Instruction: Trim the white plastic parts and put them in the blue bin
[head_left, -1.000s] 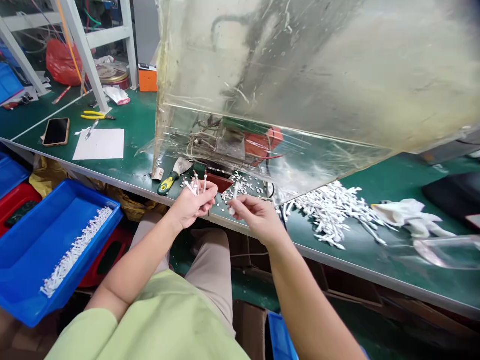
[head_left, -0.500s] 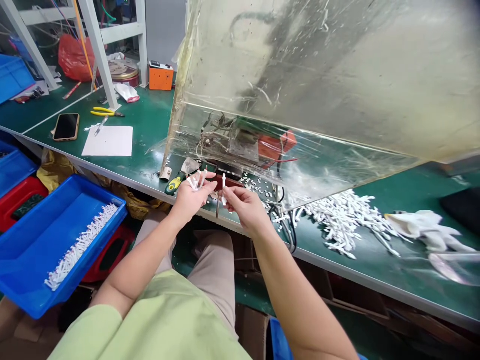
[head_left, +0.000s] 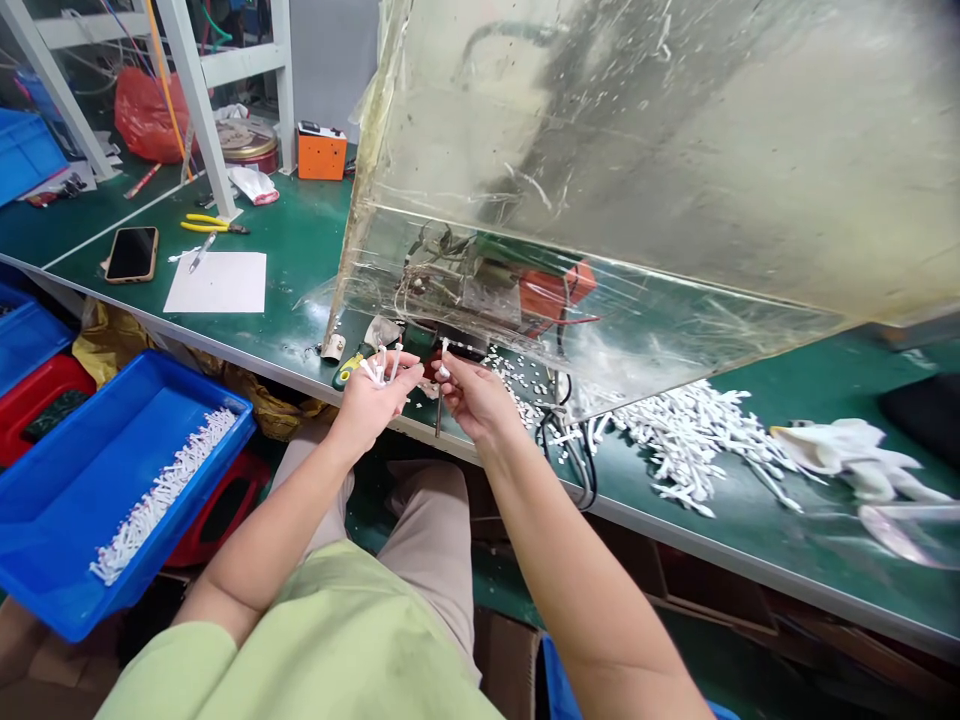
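Several thin white plastic pieces (head_left: 381, 366) stick up from between the fingers of my left hand (head_left: 372, 403), which is closed around them at the bench edge. My right hand (head_left: 480, 400) pinches one similar white piece (head_left: 445, 360) by its lower part, its top pointing toward a small device (head_left: 459, 343) under the clear shield. The device is partly hidden by my hands and the shield. A thin metal rod (head_left: 439, 415) hangs down between my hands. Small white bits (head_left: 517, 375) lie scattered right of my right hand.
A large clear shield (head_left: 637, 170) slopes over the work spot. A heap of white pieces (head_left: 690, 435) lies at right, beside white gloves (head_left: 855, 455). At left are a blue bin (head_left: 75, 480) holding a row of white pieces, paper (head_left: 225, 285), a phone (head_left: 133, 254) and pliers (head_left: 214, 224).
My right hand has shifted slightly left and up, taking its white piece closer to the device. My left hand has moved slightly left and down with its pieces.
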